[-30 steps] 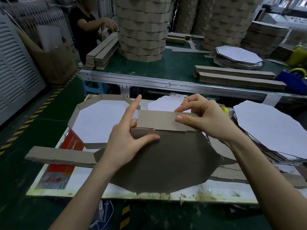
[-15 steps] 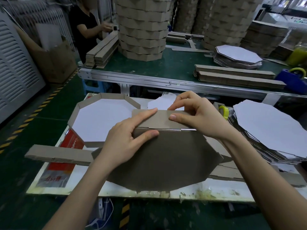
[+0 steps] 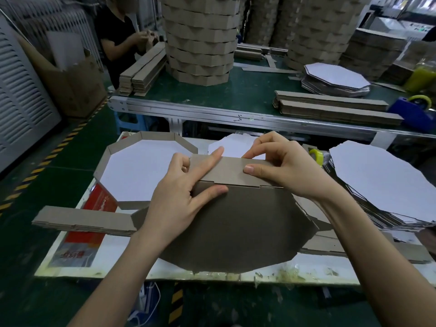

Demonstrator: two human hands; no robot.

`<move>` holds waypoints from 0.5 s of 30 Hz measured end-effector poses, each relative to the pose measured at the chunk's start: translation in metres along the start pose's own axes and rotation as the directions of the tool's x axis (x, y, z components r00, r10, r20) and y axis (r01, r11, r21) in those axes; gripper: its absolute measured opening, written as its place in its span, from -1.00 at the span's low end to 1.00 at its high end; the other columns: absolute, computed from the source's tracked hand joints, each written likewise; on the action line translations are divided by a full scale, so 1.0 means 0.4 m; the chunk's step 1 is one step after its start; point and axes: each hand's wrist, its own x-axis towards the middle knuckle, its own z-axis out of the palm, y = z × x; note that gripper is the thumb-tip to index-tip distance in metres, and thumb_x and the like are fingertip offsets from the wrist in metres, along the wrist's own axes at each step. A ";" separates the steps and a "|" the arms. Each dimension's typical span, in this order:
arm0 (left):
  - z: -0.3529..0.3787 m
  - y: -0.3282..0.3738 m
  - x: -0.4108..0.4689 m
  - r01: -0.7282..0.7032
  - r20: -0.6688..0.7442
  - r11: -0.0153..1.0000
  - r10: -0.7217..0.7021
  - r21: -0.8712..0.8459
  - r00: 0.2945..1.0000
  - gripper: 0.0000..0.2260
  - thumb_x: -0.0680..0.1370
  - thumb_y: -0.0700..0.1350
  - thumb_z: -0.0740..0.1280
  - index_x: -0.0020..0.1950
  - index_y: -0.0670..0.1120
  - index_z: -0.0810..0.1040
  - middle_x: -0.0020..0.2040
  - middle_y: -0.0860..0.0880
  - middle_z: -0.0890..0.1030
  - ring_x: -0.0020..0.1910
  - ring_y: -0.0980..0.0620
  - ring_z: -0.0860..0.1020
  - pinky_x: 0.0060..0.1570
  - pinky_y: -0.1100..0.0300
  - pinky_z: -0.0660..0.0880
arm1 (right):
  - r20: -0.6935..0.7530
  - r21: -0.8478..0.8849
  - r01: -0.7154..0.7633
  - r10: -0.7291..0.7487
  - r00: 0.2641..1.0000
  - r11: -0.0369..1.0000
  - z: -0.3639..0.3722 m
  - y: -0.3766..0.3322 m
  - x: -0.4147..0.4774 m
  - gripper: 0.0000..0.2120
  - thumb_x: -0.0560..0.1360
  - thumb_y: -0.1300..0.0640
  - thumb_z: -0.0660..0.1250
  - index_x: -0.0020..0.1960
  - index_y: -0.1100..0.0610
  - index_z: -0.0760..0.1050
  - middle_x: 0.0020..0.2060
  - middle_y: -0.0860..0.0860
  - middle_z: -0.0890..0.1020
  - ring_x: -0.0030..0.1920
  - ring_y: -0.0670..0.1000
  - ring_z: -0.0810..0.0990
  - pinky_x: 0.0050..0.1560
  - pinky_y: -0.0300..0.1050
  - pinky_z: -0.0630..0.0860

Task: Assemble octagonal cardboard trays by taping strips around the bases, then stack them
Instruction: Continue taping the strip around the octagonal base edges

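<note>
Head view: the brown octagonal base [image 3: 240, 227] lay over the middle of the white tabletop [image 3: 118, 263], brown face up toward the camera, its near edge close to the tabletop's front edge and its far edge met by a cardboard strip [image 3: 226, 172]. The strip stood upright on that far edge, broad face toward the camera, long axis running left to right.

The left hand [image 3: 179, 204] gripped the strip's left end. Its index finger lay straight across the strip's face, the thumb pressed on the base just below, and the other fingers were curled behind.

The right hand [image 3: 283, 171] pinched the strip's right part, thumb flat on the front and fingers hooked over the top edge.

A finished tray [image 3: 155, 136] with a white floor sat just left of the hands. A flat pile of strips [image 3: 80, 221] lay at the tabletop's left end, long axis left to right, and a stack of white bases [image 3: 382, 185] lay to the right.
</note>
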 end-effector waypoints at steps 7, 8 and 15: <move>0.005 0.000 0.002 -0.003 0.021 1.000 0.004 -0.030 1.000 -0.53 0.47 0.43 0.11 0.37 0.57 0.08 -0.04 0.05 0.52 -0.07 0.16 0.44 -0.14 0.12 0.52 | -0.009 0.021 -0.004 0.004 1.000 1.000 -0.003 0.009 -0.007 -0.82 0.44 0.14 0.50 0.02 0.14 0.67 0.00 -0.05 0.49 -0.39 -0.20 0.35 -0.27 -0.42 0.30; 0.005 0.000 0.002 -0.007 0.023 1.000 0.007 -0.031 1.000 -0.53 0.47 0.43 0.11 0.37 0.57 0.09 0.00 0.05 0.55 -0.06 0.16 0.45 -0.11 0.10 0.54 | -0.017 0.031 -0.006 0.007 1.000 0.999 0.000 0.012 -0.008 -0.83 0.44 0.15 0.50 0.02 0.14 0.67 0.00 -0.05 0.48 -0.38 -0.21 0.35 -0.27 -0.42 0.30; -0.002 0.001 0.006 -0.014 0.037 0.999 0.015 -0.038 0.999 -0.55 0.45 0.43 0.13 0.31 0.62 0.10 0.13 0.07 0.63 0.00 0.11 0.53 -0.05 0.02 0.55 | -0.059 0.069 0.012 -0.008 0.998 0.998 0.014 0.014 -0.005 -0.85 0.45 0.18 0.49 0.01 0.16 0.67 -0.03 -0.06 0.48 -0.37 -0.22 0.37 -0.25 -0.43 0.31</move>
